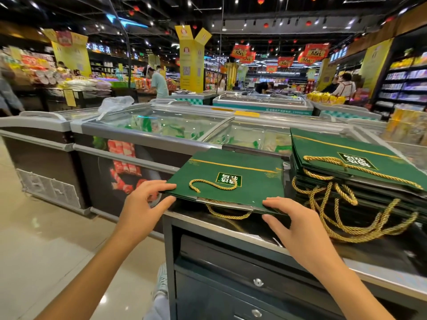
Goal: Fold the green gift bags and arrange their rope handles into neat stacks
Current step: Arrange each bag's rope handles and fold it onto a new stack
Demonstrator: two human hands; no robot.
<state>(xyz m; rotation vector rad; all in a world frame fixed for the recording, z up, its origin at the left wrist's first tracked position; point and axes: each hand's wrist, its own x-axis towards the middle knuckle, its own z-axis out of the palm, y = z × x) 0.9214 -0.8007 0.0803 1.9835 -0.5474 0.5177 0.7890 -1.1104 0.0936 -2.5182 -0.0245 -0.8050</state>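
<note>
A flat green gift bag (233, 172) lies on the dark counter (242, 229), one gold rope handle (212, 184) curled on top and another (227, 213) hanging out beneath its near edge. My left hand (145, 202) pinches the bag's near-left corner, fingers above and thumb below. My right hand (291, 218) grips the near-right corner the same way. To the right stands a stack of folded green bags (351, 165), whose gold handles (360, 211) spill in a tangle over the counter's front.
The counter has metal drawers (254, 282) below its front edge. Glass-topped chest freezers (161, 130) stand right behind and to the left. Tiled floor (57, 239) lies at my left. Shoppers and shelves fill the background.
</note>
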